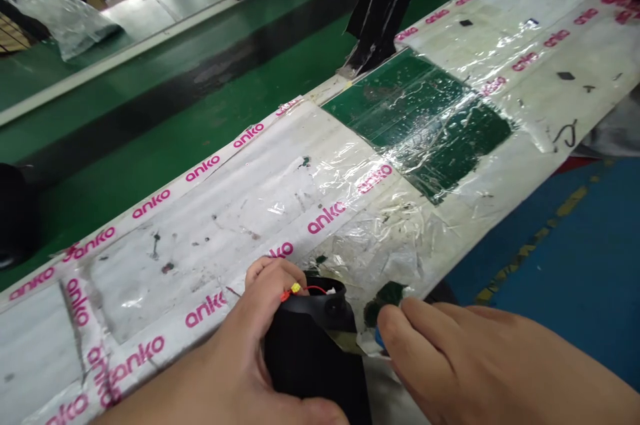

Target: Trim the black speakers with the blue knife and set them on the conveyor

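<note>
My left hand (250,345) is wrapped round a black plastic housing (313,358) with a round, open collar at its top. A thin red wire (316,288) comes out at the collar, with small yellow and red connectors (294,288) by my left fingers and a white end at the far rim. Just right of the housing, my right hand (450,338) has its fingers closed in a pinch. A bit of something blue (379,337) shows beside its fingertips; the rest is hidden by the hand.
The worktop (240,205) is covered with white sheet and pink-lettered tape, with a bare green patch (420,125). Behind it runs a green conveyor belt (175,125) with black uprights. A clear plastic bag (65,18) lies far left; blue floor (565,292) shows at right.
</note>
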{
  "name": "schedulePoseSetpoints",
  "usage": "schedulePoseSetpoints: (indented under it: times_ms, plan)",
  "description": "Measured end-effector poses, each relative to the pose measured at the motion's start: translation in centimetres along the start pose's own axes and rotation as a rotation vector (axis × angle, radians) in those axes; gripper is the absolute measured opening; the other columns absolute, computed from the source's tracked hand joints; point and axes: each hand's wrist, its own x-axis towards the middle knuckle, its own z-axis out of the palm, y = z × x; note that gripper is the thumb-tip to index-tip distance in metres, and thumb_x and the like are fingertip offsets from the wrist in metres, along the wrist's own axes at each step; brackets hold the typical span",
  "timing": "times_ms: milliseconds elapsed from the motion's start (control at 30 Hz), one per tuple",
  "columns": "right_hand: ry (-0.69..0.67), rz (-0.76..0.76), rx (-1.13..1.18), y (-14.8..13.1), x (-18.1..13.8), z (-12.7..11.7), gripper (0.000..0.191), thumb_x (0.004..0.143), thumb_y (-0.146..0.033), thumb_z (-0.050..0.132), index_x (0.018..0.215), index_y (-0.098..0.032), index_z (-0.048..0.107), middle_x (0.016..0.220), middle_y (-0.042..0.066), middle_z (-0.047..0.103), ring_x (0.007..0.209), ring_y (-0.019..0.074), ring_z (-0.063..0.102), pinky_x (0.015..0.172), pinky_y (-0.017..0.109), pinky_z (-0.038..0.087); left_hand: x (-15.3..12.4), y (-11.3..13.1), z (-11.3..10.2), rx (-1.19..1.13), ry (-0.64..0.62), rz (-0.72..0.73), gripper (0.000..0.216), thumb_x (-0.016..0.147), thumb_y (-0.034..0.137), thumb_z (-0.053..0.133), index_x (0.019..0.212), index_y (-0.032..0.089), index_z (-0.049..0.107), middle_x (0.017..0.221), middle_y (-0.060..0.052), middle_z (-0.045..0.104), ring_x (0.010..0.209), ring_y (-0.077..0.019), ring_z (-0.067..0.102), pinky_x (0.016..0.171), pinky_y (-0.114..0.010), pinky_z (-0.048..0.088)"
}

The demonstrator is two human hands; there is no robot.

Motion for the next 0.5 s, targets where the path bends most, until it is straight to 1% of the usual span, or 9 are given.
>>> schedulePoseSetpoints:
  times_ms: [67,133,233,300,367,433,500]
  plan:
    - [0.016,0.030,0.035,0.6,0.3,0.6,0.051,0.056,-0.007,0.055,0.103,-0.025,0.048,0.066,-0.003,0.057,0.042,0.0210,0.052,0.045,0.038,0.024,0.1,0.2,0.0,0.038,-0.005,0.017,0.062,0.064,0.056,0.093,0.103,0.027,0.054,0.105,-0.002,0.043,0.098,-0.0264,0.045,0.083,-0.039,0.049]
    - [0.018,0.036,0.079,1.3,0.8,1.4,0.042,0.064,-0.008,0.057,0.100,-0.027,0.047,0.066,-0.003,0.056,0.043,0.0219,0.051,0.047,0.039,0.017,0.1,0.3,0.0,0.067,0.004,0.025,0.061,0.065,0.054,0.092,0.104,0.027,0.054,0.103,-0.003,0.043,0.097,-0.0269,0.045,0.080,-0.039,0.050]
    - [-0.006,0.000,0.133,2.1,1.7,2.1,0.026,0.080,-0.011,0.057,0.097,-0.027,0.047,0.068,-0.002,0.058,0.047,0.0225,0.054,0.049,0.038,0.015,-0.1,0.0,0.0,0.084,-0.011,0.028,0.060,0.067,0.051,0.091,0.106,0.027,0.052,0.103,-0.003,0.043,0.094,-0.0253,0.047,0.074,-0.036,0.049]
    - [-0.012,-0.010,0.154,2.3,2.0,1.9,0.017,0.087,-0.013,0.055,0.094,-0.026,0.047,0.069,-0.002,0.059,0.047,0.0216,0.056,0.047,0.037,0.017,-0.2,-0.4,0.0,0.089,-0.011,0.047,0.060,0.069,0.050,0.090,0.108,0.027,0.050,0.106,-0.002,0.043,0.092,-0.0236,0.047,0.074,-0.035,0.048]
    - [-0.001,-0.022,0.175,2.3,1.9,1.0,0.011,0.095,-0.015,0.049,0.092,-0.026,0.047,0.069,-0.002,0.060,0.048,0.0206,0.058,0.045,0.036,0.022,-0.3,-1.0,-0.1,0.107,0.010,0.099,0.060,0.071,0.050,0.089,0.109,0.027,0.050,0.107,-0.002,0.043,0.092,-0.0229,0.047,0.076,-0.035,0.047]
    - [0.048,-0.017,0.202,2.2,1.1,-0.1,0.012,0.103,-0.017,0.039,0.098,-0.024,0.047,0.072,-0.002,0.063,0.051,0.0199,0.061,0.046,0.035,0.032,-0.4,-1.4,-0.2,0.124,0.027,0.145,0.060,0.072,0.051,0.087,0.111,0.027,0.049,0.108,-0.003,0.043,0.095,-0.0236,0.048,0.080,-0.036,0.047]
    - [0.118,0.050,0.242,1.6,0.1,-1.2,0.016,0.109,-0.021,0.031,0.109,-0.023,0.047,0.077,-0.001,0.066,0.057,0.0191,0.065,0.051,0.033,0.043,-0.5,-1.6,-0.3,0.135,0.022,0.149,0.061,0.073,0.052,0.087,0.114,0.028,0.048,0.110,-0.003,0.045,0.099,-0.0252,0.050,0.083,-0.037,0.048]
